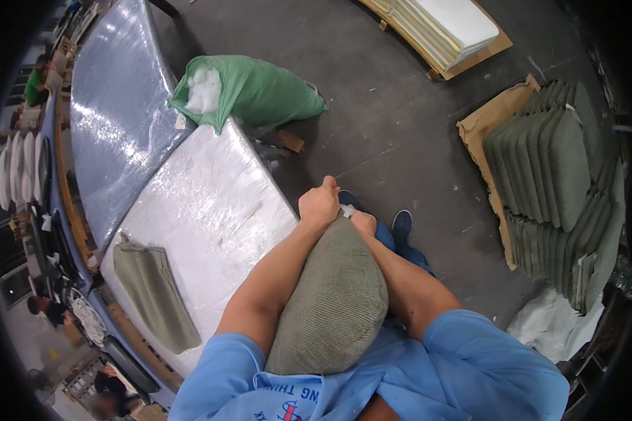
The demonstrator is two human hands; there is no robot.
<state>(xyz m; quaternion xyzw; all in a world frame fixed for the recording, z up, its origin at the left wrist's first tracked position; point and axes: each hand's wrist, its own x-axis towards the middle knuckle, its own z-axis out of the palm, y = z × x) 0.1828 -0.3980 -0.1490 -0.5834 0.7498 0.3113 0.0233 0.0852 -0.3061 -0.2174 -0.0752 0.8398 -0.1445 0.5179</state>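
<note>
A plump grey-green ribbed cushion [333, 302] rests against my chest and belly between my forearms. My left hand [319, 203] is closed at its narrow far end. My right hand [362, 222] grips the same end from the other side, its fingertips partly hidden. A small white tuft [347, 210] shows between the hands, at the cushion's tip. On the plastic-wrapped white table [211, 203] to the left lies a flat grey-green cover [154, 295]. A green woven sack [267, 91], its mouth full of white stuffing [203, 91], leans at the table's far corner.
To the right, stacked grey-green cushions [541, 161] stand by brown cardboard [491, 133]. White foam sheets [456, 28] are piled at the far right. A blue plastic-wrapped table [119, 105] adjoins the white one. Other people work at the far left. White plastic [551, 323] lies at lower right.
</note>
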